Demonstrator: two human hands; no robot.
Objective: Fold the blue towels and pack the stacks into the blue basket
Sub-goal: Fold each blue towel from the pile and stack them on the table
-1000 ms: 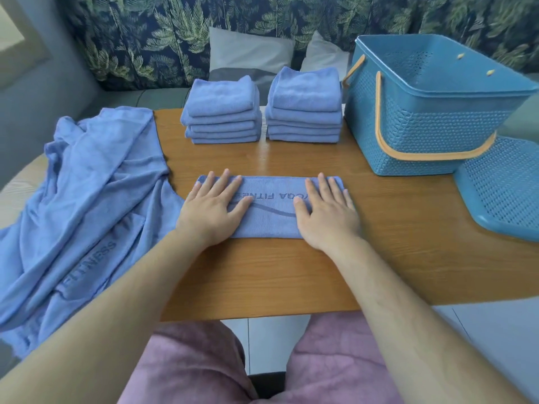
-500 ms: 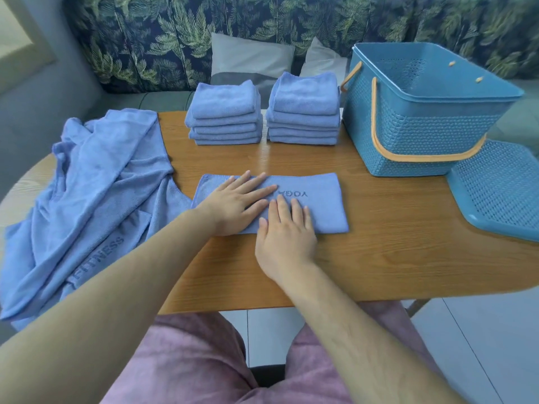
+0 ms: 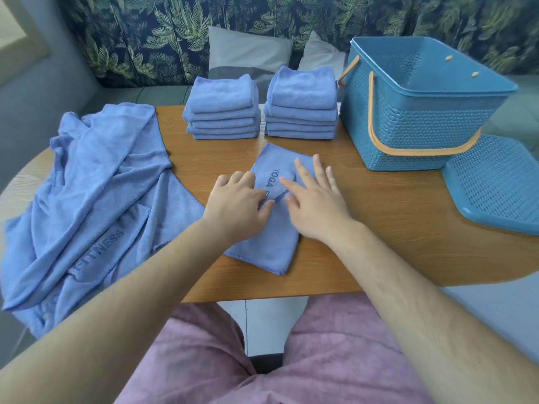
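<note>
While R hand (image 3: 316, 205) is pressing the YOGA towel (image 3: 268, 246), fingers spread, L hand (image 3: 236, 204) (grip unclear) should be squaring edges first.

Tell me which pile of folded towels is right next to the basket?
The right pile, just beside the blue basket. The left pile sits farther off, nearer the crumpled towels.

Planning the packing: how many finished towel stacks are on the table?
2: left stack and right stack, side by side at the table's far edge, beside the basket. Part of the basket's inside is hidden.
</note>
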